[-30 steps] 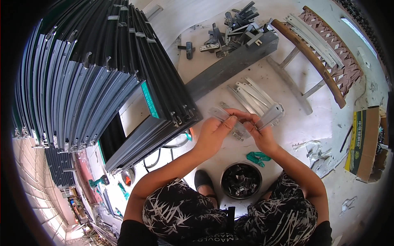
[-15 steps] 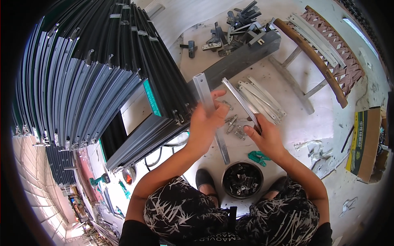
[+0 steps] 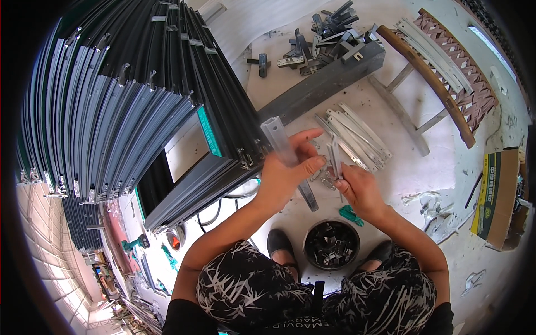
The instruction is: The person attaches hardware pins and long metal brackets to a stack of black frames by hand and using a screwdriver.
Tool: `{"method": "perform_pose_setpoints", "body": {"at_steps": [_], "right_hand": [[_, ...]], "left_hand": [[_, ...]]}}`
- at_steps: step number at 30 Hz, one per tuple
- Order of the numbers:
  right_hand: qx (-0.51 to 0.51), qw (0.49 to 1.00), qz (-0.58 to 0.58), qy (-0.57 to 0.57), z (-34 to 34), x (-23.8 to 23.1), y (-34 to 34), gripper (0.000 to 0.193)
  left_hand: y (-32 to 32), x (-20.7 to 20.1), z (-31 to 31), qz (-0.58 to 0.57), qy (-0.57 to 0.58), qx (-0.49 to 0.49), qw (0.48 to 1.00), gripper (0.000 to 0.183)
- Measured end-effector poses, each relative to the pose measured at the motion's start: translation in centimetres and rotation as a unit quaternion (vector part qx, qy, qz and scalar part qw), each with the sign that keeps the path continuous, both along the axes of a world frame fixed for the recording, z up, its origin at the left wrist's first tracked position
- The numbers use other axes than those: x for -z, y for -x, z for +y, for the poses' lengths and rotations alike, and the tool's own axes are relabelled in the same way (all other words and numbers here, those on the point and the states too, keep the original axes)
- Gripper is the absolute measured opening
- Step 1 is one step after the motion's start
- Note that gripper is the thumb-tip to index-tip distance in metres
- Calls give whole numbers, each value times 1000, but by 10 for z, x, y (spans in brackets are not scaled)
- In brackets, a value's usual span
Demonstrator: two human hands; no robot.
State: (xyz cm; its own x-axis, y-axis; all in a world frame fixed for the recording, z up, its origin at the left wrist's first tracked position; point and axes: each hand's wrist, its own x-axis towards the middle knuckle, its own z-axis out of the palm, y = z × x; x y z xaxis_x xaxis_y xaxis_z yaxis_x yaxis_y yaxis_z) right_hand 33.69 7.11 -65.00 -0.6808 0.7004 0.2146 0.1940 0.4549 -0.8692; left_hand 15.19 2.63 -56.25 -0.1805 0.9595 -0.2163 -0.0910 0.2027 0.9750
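My left hand (image 3: 283, 180) is closed round a grey metal profile bar (image 3: 275, 135), which slants from upper left to lower right with its hollow end up. Its thumb and index finger reach toward the right. Pinched in my right hand (image 3: 362, 192) is a slim silver metal strip (image 3: 334, 153), tilted steeply so that it looks short. The strip stands just right of my left fingertips, apart from the bar. Beyond it lie several pale metal strips (image 3: 362, 138) side by side on the white sheet. Small metal fittings (image 3: 322, 180) lie between and below my hands, partly hidden.
A tall stack of dark frames (image 3: 151, 111) fills the left. Ahead lie a grey beam (image 3: 329, 82) and a heap of dark brackets (image 3: 335, 42). A round bowl (image 3: 306, 254) of small dark pieces sits between my feet. At right are a wooden chair (image 3: 430, 67) and a cardboard box (image 3: 494, 195).
The strip in my right hand has swung from lying long and slanted to a steep, foreshortened tilt. The bar in my left hand has dropped slightly toward me.
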Motion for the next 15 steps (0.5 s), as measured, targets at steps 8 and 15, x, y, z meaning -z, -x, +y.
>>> {"method": "perform_pose_setpoints", "body": {"at_steps": [8, 15], "right_hand": [[-12, 992, -20, -121, -2, 2, 5, 43], [-5, 996, -38, -75, -2, 2, 6, 44]], "left_hand": [[5, 13, -4, 23, 48, 81, 995, 35], [6, 13, -4, 67, 46, 113, 990, 32]]}}
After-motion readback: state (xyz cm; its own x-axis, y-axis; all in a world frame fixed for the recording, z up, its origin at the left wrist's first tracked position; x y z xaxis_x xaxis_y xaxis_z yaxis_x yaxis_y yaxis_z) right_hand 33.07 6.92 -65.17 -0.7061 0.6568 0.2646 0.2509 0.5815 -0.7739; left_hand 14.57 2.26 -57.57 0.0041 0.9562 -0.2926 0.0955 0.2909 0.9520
